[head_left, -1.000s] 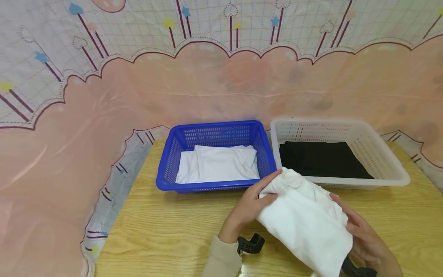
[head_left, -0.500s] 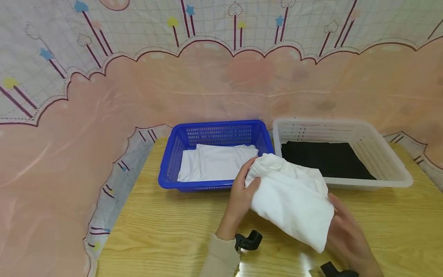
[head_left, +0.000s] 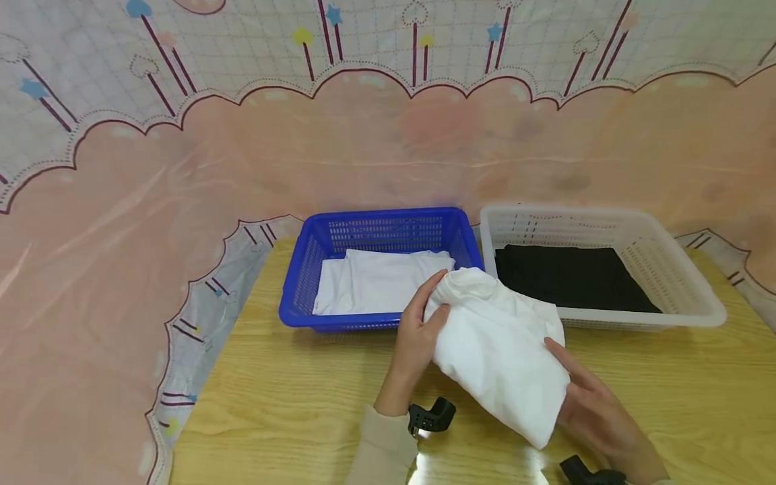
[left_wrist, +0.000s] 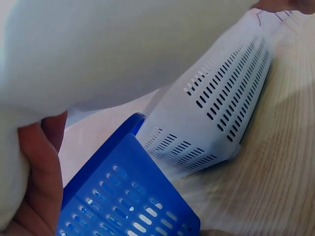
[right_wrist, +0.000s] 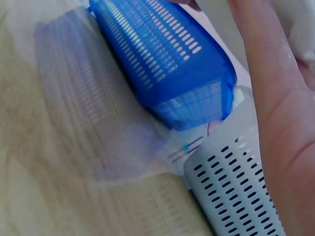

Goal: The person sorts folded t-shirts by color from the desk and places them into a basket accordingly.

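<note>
A folded white cloth garment (head_left: 500, 353) hangs tilted above the table in front of the two baskets. At its upper left edge, my left hand (head_left: 418, 333) grips it, thumb on the near face and fingers on the far side. My right hand (head_left: 597, 404) is at the garment's right edge, its fingers fairly straight and one fingertip touching the cloth. In the right wrist view, that hand's straight finger (right_wrist: 263, 59) runs beside the white cloth (right_wrist: 302, 24). Within the blue basket (head_left: 341, 322) lies folded white cloth (head_left: 382, 283).
To the right of the blue basket stands a white basket (head_left: 685, 316) with folded black cloth (head_left: 570, 276) in it. Both rest on a wooden table (head_left: 285, 404), along its back edge. A patterned pink curtain (head_left: 364, 148) hangs behind.
The white garment has moved left and slightly up, towards the blue basket. My right hand has shifted left along with it and loosened at the edge; my left hand has kept its grip.
</note>
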Available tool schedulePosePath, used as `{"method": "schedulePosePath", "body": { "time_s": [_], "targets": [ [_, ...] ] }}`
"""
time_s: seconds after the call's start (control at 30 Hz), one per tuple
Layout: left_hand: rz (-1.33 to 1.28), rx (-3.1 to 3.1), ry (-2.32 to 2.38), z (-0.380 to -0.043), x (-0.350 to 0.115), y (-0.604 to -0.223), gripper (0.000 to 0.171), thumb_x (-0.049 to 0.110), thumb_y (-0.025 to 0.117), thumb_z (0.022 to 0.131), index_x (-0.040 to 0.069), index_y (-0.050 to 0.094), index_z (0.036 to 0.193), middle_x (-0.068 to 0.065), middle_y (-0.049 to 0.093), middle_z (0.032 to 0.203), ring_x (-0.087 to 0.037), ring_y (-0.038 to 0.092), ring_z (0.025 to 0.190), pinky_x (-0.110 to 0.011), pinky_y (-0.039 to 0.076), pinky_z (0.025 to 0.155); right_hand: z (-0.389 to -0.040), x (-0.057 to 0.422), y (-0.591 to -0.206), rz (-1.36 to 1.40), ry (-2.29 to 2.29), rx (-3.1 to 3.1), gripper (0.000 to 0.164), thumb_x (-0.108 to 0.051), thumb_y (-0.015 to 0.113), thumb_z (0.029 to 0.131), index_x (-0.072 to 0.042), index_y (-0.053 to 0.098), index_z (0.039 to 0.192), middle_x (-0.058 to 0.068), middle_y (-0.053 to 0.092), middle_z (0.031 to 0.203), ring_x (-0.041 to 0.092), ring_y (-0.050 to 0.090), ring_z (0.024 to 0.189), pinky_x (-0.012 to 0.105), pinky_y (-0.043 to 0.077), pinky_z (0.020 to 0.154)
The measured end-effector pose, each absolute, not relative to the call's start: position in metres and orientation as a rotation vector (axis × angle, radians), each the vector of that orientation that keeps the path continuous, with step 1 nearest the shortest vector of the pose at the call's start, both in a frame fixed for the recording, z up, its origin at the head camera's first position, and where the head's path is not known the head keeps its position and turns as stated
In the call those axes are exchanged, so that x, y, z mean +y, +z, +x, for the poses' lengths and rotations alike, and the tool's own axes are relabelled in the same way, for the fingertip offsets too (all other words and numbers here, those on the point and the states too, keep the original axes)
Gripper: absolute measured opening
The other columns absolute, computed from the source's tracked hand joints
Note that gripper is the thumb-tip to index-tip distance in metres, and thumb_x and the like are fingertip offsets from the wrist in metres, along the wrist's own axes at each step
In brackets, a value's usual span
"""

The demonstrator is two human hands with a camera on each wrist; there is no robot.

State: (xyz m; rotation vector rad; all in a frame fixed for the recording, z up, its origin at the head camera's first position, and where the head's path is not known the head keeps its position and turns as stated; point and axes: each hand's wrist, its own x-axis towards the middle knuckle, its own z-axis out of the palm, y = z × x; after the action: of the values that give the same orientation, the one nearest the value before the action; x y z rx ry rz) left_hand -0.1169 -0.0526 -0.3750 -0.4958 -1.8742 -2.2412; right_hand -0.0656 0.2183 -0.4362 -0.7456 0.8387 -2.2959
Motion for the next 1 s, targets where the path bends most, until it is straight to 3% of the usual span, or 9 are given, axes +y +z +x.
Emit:
{"method": "schedulePosePath", "body": {
  "time_s": [0.13, 0.3, 0.43, 0.57, 0.67, 0.77, 0.87, 1.0],
  "targets": [
    [-0.495, -1.87, -2.277, -0.117, -0.054, -0.372, 0.047, -0.004, 0.045, 0.088, 0.014, 0.044, 0.132, -0.002, 0.05, 0.126, -0.017, 0.048, 0.111, -0.041, 0.035, 0.094, -0.067, 0.219, -0.428, -0.726, -2.298, 0.96, 0.055, 0.006, 0.014, 0.094, -0.014, 0.003, 0.144, -0.002, 0.019, 0.144, 0.022, 0.036, 0.123, 0.038, 0.034, 0.097],
    [-0.411, -1.837, -2.393, -0.116, -0.056, -0.37, 0.05, 0.001, 0.045, 0.09, 0.021, 0.035, 0.135, -0.008, 0.056, 0.115, -0.024, 0.056, 0.097, -0.037, 0.048, 0.077, -0.074, 0.216, -0.419, -0.733, -2.343, 1.216, 0.056, 0.012, 0.016, 0.092, -0.009, 0.009, 0.144, 0.005, 0.028, 0.135, 0.019, 0.045, 0.112, 0.033, 0.043, 0.087],
    [-0.374, -1.766, -2.475, -0.119, -0.057, -0.374, 0.05, 0.001, 0.044, 0.09, 0.022, 0.033, 0.134, -0.012, 0.056, 0.113, -0.025, 0.058, 0.092, -0.036, 0.05, 0.071, -0.082, 0.211, -0.415, -0.728, -2.426, 1.319, 0.054, 0.012, 0.017, 0.092, -0.008, 0.018, 0.143, 0.006, 0.037, 0.126, 0.017, 0.047, 0.106, 0.031, 0.047, 0.081],
    [-0.36, -1.719, -2.478, -0.126, -0.057, -0.385, 0.035, 0.001, 0.046, 0.089, 0.014, 0.038, 0.12, -0.013, 0.057, 0.104, -0.022, 0.058, 0.084, -0.034, 0.049, 0.066, -0.09, 0.203, -0.413, -0.688, -2.561, 1.31, 0.051, 0.011, 0.017, 0.093, -0.008, 0.036, 0.136, 0.005, 0.046, 0.108, 0.015, 0.05, 0.096, 0.027, 0.048, 0.074],
    [-0.33, -1.714, -2.414, -0.127, -0.059, -0.384, 0.019, 0.0, 0.048, 0.088, 0.006, 0.038, 0.103, -0.009, 0.053, 0.088, -0.017, 0.054, 0.076, -0.028, 0.046, 0.061, -0.097, 0.196, -0.413, -0.739, -2.651, 1.246, 0.046, 0.011, 0.017, 0.093, -0.002, 0.053, 0.118, 0.005, 0.049, 0.103, 0.014, 0.05, 0.093, 0.025, 0.048, 0.074],
    [-0.283, -1.728, -2.321, -0.126, -0.063, -0.379, 0.013, -0.001, 0.049, 0.088, -0.001, 0.036, 0.09, -0.002, 0.042, 0.073, -0.011, 0.045, 0.066, -0.022, 0.038, 0.056, -0.103, 0.188, -0.411, -0.782, -2.69, 1.204, 0.044, 0.011, 0.017, 0.094, 0.002, 0.06, 0.101, 0.006, 0.051, 0.106, 0.014, 0.049, 0.095, 0.024, 0.047, 0.076],
    [-0.27, -1.719, -2.26, -0.129, -0.068, -0.381, 0.012, -0.002, 0.05, 0.087, -0.002, 0.039, 0.084, -0.002, 0.04, 0.071, -0.011, 0.043, 0.067, -0.021, 0.037, 0.058, -0.109, 0.18, -0.405, -0.727, -2.676, 1.255, 0.043, 0.008, 0.019, 0.095, 0.001, 0.061, 0.101, 0.005, 0.049, 0.107, 0.013, 0.049, 0.095, 0.025, 0.048, 0.074],
    [-0.305, -1.698, -2.216, -0.135, -0.076, -0.39, 0.003, 0.0, 0.049, 0.089, 0.001, 0.049, 0.086, -0.006, 0.052, 0.088, -0.017, 0.051, 0.086, -0.025, 0.042, 0.074, -0.116, 0.169, -0.395, -0.619, -2.632, 1.287, 0.039, 0.002, 0.02, 0.097, -0.001, 0.056, 0.112, 0.006, 0.043, 0.112, 0.014, 0.051, 0.094, 0.027, 0.05, 0.072]
  ]
}}
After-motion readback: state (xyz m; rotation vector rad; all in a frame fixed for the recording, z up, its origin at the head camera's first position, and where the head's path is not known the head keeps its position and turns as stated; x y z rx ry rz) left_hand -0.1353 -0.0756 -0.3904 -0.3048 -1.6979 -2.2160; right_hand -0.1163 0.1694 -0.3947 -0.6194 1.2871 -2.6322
